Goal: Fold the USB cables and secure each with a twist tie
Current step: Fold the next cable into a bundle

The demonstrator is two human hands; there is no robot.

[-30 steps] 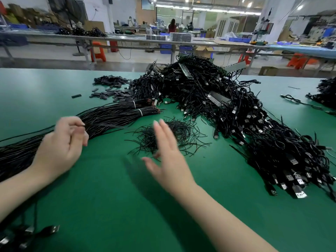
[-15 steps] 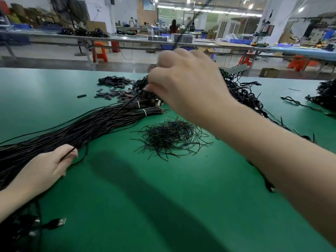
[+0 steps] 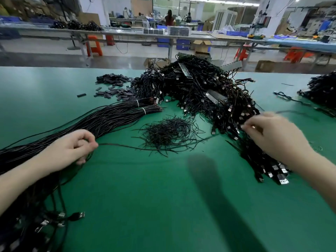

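Note:
A long bundle of straight black USB cables [image 3: 112,117] runs from the lower left toward the table's middle, bound by two white ties near its far end. My left hand [image 3: 72,148] curls around one thin black cable [image 3: 127,146] that stretches rightward across the green table [image 3: 145,206]. My right hand [image 3: 272,137], blurred, is over the right side of a big heap of folded USB cables [image 3: 209,95] with its fingers pinched together; I cannot make out what they pinch. A loose pile of black twist ties [image 3: 167,131] lies between the hands.
Small dark flat pieces [image 3: 116,88] are scattered at the back left. Another cable heap [image 3: 321,90] sits at the far right edge. USB plugs [image 3: 78,215] lie at the lower left. Workbenches and orange stools stand beyond the table.
My right hand has swung from high over the middle down to the right side of the cable heap. My left hand stays on the bundle, now with one cable drawn out to the right.

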